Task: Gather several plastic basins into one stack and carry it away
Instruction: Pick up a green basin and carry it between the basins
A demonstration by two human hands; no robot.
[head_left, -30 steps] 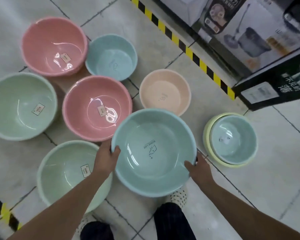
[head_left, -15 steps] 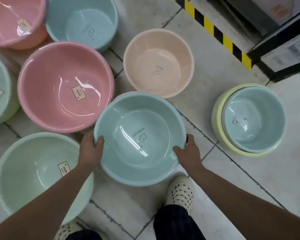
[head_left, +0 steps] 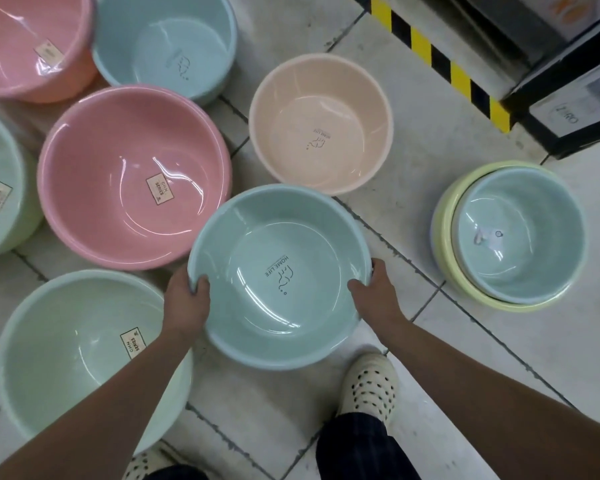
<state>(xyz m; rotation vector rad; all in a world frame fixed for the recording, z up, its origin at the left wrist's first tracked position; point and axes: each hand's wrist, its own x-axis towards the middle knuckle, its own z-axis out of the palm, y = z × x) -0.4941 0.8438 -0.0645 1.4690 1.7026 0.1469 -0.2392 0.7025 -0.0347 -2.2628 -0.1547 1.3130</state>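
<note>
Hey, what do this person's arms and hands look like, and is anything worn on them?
Both forearms are bare as far as the picture shows, with no sleeves in view. The left hand and the right hand have no gloves, and no watch, bracelet or ring shows. A small dark spot at the right hand's far edge is too small to identify.
</note>
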